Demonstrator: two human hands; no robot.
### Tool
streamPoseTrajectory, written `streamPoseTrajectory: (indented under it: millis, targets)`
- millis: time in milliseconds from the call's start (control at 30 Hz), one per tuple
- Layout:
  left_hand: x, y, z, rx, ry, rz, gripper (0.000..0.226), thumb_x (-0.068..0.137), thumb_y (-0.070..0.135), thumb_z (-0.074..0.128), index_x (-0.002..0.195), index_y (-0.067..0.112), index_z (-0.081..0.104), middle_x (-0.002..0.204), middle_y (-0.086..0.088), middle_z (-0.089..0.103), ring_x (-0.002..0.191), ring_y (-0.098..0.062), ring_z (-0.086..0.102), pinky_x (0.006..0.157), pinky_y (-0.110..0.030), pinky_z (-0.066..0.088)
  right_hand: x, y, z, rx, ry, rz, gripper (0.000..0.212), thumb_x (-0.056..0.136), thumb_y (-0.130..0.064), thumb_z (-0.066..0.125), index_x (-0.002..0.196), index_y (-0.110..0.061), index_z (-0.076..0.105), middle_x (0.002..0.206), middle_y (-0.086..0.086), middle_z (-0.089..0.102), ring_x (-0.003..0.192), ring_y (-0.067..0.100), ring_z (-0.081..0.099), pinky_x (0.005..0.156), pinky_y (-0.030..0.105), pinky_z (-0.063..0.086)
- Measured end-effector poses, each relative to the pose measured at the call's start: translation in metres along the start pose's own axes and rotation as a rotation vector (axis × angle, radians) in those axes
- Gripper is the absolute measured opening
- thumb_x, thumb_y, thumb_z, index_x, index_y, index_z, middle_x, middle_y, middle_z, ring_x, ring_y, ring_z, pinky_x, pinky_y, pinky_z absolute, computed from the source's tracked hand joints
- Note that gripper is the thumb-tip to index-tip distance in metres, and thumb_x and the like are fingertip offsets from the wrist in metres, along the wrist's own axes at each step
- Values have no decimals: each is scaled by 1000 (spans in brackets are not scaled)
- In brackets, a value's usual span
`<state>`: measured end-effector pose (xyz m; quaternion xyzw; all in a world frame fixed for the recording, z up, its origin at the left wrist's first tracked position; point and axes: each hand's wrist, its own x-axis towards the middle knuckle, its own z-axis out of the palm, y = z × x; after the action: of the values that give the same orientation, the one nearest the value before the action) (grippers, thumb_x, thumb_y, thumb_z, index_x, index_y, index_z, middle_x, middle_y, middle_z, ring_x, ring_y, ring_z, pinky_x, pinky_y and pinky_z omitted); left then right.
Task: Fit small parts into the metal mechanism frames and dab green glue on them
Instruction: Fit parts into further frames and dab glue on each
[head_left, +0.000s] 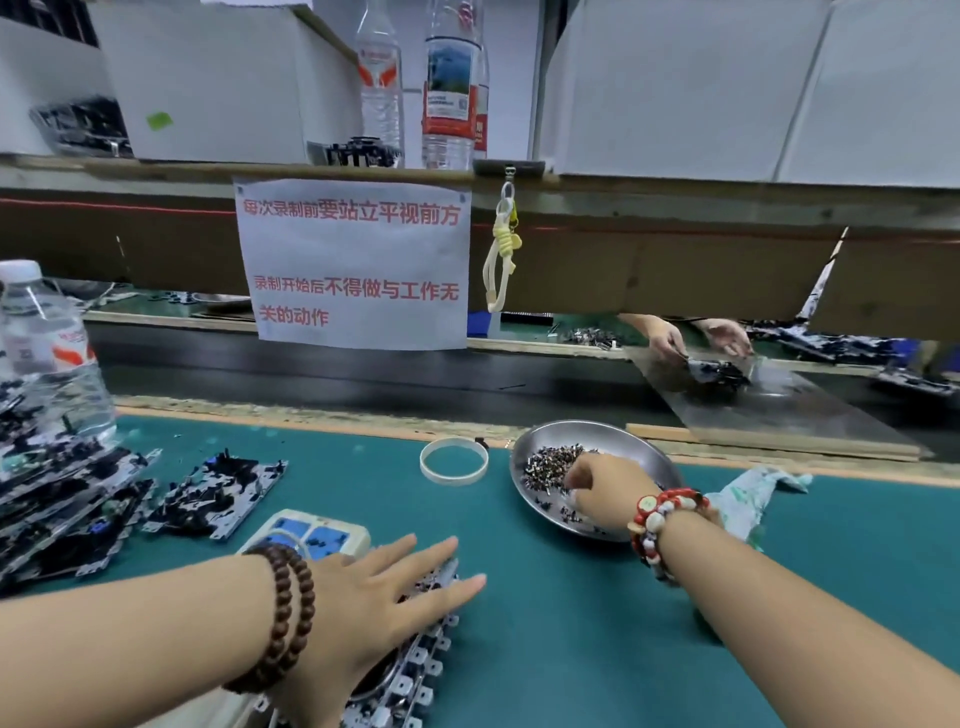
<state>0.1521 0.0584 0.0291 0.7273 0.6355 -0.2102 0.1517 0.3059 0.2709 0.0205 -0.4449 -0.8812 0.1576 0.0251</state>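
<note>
My left hand (384, 597) lies flat, fingers straight, on a stack of metal mechanism frames (410, 670) at the near middle of the green mat. My right hand (602, 486) reaches into a round steel dish (618, 436) at the right, its fingers curled down among a heap of small dark parts (545, 462); whether it pinches any is hidden by the hand. More frames lie spread and stacked at the left (218, 493). No glue container shows.
A water bottle (47, 358) stands at far left beside the frame stacks. A white tape ring (453, 460), a blue-and-white box (306, 535) and a crumpled cloth (748, 499) lie on the mat. Beyond the conveyor, another person's hands (696, 338) work.
</note>
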Motion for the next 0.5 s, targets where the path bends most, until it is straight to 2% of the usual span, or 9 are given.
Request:
streamPoseTrajectory:
  millis: [167, 267, 333, 400, 500]
  targets:
    - [8, -1, 9, -77, 62, 24, 85, 94, 37, 41, 112, 59, -39, 142, 14, -43, 142, -16, -17, 112, -35, 13, 19, 12, 11, -90, -84, 16, 23, 87, -10, 58, 106, -19, 66, 120, 1, 63, 109, 17, 59, 93, 20, 44]
    - [9, 2, 11, -89, 69, 4, 80, 99, 27, 33, 109, 60, -39, 140, 13, -45, 142, -18, -16, 107, -33, 23, 27, 9, 12, -96, -172, 0, 21, 89, -9, 57, 104, -20, 67, 124, 3, 61, 114, 19, 57, 96, 20, 42]
    - [8, 1, 12, -32, 56, -9, 78, 101, 24, 27, 108, 61, -41, 137, 12, -48, 143, -18, -16, 99, -43, 34, 30, 10, 16, -107, -133, -46, 21, 87, -9, 60, 80, -28, 62, 115, 0, 64, 106, 16, 59, 84, 16, 41]
    - [7, 0, 12, 10, 30, -12, 74, 101, 29, 25, 111, 62, -41, 135, 12, -49, 143, -20, -15, 81, -52, 40, 32, 15, 22, -100, -94, -61, 26, 85, -5, 60, 70, -27, 55, 101, -5, 66, 93, 12, 58, 72, 12, 39]
    - [7, 0, 12, 19, 26, 3, 70, 99, 43, 22, 101, 67, -44, 144, 14, -41, 143, -23, -11, 100, -50, 30, 37, 20, 28, -88, -80, -61, 32, 82, -1, 56, 66, -28, 50, 75, -18, 51, 80, 9, 52, 60, 11, 36]
